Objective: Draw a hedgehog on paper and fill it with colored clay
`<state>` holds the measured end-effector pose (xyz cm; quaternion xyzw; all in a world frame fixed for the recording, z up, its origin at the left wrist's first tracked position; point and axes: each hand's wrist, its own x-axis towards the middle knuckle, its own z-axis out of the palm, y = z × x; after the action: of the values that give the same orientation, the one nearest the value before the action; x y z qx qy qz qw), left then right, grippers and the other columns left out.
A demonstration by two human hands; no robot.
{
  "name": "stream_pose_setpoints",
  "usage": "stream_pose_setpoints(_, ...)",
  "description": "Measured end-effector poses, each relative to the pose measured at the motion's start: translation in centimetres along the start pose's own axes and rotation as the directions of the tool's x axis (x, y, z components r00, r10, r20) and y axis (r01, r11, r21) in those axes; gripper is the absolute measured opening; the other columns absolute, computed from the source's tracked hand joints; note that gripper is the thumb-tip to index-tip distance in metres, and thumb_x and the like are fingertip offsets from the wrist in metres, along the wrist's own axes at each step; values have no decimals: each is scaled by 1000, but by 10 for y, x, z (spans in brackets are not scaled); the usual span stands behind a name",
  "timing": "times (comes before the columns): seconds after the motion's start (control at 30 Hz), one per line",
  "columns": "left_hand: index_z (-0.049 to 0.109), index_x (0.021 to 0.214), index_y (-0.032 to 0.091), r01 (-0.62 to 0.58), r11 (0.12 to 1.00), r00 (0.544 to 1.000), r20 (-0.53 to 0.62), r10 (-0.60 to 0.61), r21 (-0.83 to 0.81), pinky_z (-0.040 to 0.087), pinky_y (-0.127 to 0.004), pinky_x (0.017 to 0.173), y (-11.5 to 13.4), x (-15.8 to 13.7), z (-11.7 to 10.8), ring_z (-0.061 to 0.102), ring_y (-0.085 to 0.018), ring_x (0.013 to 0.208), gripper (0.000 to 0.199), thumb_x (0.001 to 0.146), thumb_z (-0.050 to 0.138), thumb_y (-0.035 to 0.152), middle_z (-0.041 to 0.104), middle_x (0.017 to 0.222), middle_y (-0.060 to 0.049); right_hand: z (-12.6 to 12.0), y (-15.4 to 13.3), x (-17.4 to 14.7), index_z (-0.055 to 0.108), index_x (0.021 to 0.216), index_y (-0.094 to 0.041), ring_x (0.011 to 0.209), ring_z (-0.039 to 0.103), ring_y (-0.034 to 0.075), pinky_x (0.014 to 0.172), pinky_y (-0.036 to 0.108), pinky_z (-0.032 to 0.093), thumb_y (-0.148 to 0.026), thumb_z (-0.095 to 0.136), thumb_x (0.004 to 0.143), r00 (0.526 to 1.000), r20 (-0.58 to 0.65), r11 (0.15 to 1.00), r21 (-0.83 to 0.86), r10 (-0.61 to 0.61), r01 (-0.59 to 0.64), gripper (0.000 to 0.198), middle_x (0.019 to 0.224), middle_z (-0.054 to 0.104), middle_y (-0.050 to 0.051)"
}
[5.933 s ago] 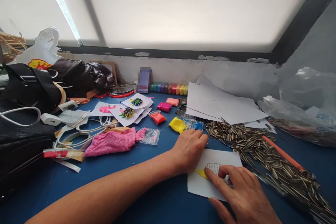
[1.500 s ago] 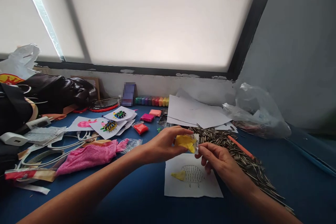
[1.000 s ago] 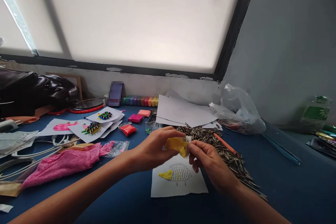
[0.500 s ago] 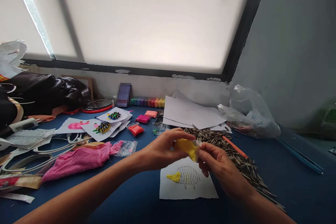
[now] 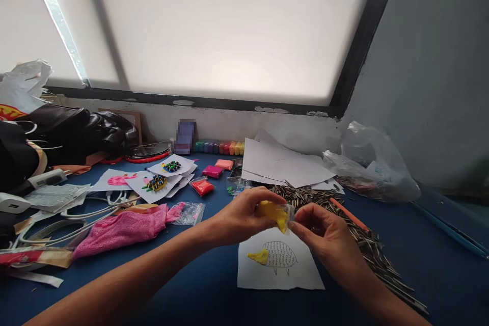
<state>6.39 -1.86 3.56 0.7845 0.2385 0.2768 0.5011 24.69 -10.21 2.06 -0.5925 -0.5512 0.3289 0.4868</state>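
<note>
Left hand (image 5: pixel 244 215) grips the yellow packet (image 5: pixel 272 211), right hand (image 5: pixel 329 232) pinches its edge; on the drawing (image 5: pixel 277 255), left tip (image 5: pixel 259 256) yellow, body (image 5: pixel 283 254) uncovered.

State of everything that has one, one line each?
left hand, closed on yellow packet
right hand, thumb at packet's end, grip unclear
yellow packet, held up in the air
drawing sheet, flat, yellow at pointed end
seeds, loosely heaped
orange stick, lying among seeds
pink cloth, crumpled
red packet, lying down, seal unclear
</note>
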Motion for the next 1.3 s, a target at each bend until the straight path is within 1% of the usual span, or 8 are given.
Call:
stream_pose_setpoints(0.13, 66, 108, 16, 12, 997, 1000, -10, -11, 83, 51, -26, 76, 6, -2, 4, 60, -15, 86, 33, 75, 63, 9, 61, 107, -6, 1, -1, -1, 63, 71, -20, 59, 48, 12, 53, 24, 41, -42, 77, 70, 1000, -10, 1000, -1, -18, 18, 26, 65, 56, -3)
stream_pose_setpoints(0.3, 64, 112, 18, 1, 983, 1000, -28, 4, 185, 50, -30, 81, 5, -2, 6, 60, -18, 95, 41, 73, 67, 9, 62, 108, -6, 2, -6, -3, 69, 84, -19, 51, 45, 11, 47, 24, 40, -48, 69, 76, 1000, -1, 1000, -1, -5, 5, 30, 59, 55, -3)
stream_pose_setpoints(0.43, 59, 113, 16, 76, 996, 997, 20, -77, 43, 50, -28, 75, 1, -1, 5, 61, -18, 90, 42, 72, 67, 10, 62, 107, -7, 1, -7, -4, 68, 85, -19, 55, 50, 13, 48, 24, 42, -49, 66, 78, 1000, -4, 1000, -6, 9, -9, 31, 66, 61, 0)
stream_pose_setpoints(0.53, 57, 110, 14, 111, 992, 993, 57, -108, -63, 49, -27, 75, 0, -1, 5, 61, -16, 87, 36, 75, 64, 9, 62, 102, -7, 1, -5, -5, 68, 87, -19, 56, 49, 12, 48, 24, 41, -47, 65, 79, 996, 74, 999, -20, 39, -38, 29, 72, 65, 2)
stream_pose_setpoints(0.67, 57, 111, 13, 112, 992, 992, 57, -109, -59, 48, -28, 74, -1, -2, 6, 60, -15, 86, 31, 80, 61, 13, 60, 102, -7, 2, -4, -6, 68, 94, -20, 55, 46, 11, 49, 23, 40, -46, 62, 83, 990, 125, 998, -13, 58, -57, 29, 73, 65, 1)
stream_pose_setpoints(0.83, 58, 103, 13, 130, 983, 980, 170, -107, -127, 46, -27, 72, -5, -4, 8, 60, -17, 86, 17, 87, 56, 18, 63, 94, -6, 1, -8, -5, 70, 95, -21, 53, 45, 12, 48, 24, 40, -48, 65, 80, 987, 133, 996, 1, 85, -86, 31, 59, 56, -3)
stream_pose_setpoints(1.03, 59, 101, 11, 195, 953, 971, 180, -154, -233, 45, -23, 69, -5, -4, 8, 59, -13, 79, 15, 89, 58, 21, 62, 89, -5, -1, -3, -4, 75, 85, -24, 80, 59, 21, 69, 32, 49, -49, 67, 80, 988, 139, 998, -5, -66, 67, 26, 84, 63, 4)
stream_pose_setpoints(1.3, 58, 103, 12, 256, 886, 950, 272, -156, -387, 48, -24, 70, -2, -5, 9, 62, -13, 79, 28, 87, 64, 35, 62, 89, -5, 3, 4, -5, 74, 83, -25, 78, 58, 21, 68, 32, 49, -46, 69, 81, 991, 81, 994, -12, -108, 109, 21, 79, 61, 2)
